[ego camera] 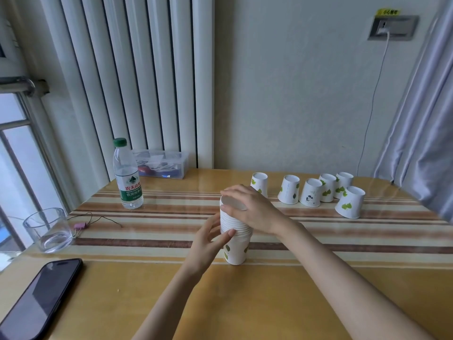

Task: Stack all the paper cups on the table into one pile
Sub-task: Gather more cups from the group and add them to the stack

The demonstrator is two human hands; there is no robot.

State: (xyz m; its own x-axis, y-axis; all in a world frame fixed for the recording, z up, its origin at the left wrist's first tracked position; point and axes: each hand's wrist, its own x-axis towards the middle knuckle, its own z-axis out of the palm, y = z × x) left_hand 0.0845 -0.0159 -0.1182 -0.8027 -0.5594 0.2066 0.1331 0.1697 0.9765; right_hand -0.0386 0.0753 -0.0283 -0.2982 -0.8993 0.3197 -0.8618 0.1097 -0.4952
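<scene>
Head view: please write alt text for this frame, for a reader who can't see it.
A person's left hand and right hand hold an upside-down stack of paper cups on a striped table. Six loose cups stand upside down at the back right. A water bottle, an empty glass and a phone sit to the left.

The right hand [252, 208] covers much of the stack [235, 238], so its cup count cannot be told. The phone [36, 299] runs off the bottom-left edge. The clear box [163, 163] perhaps holds cables.
</scene>
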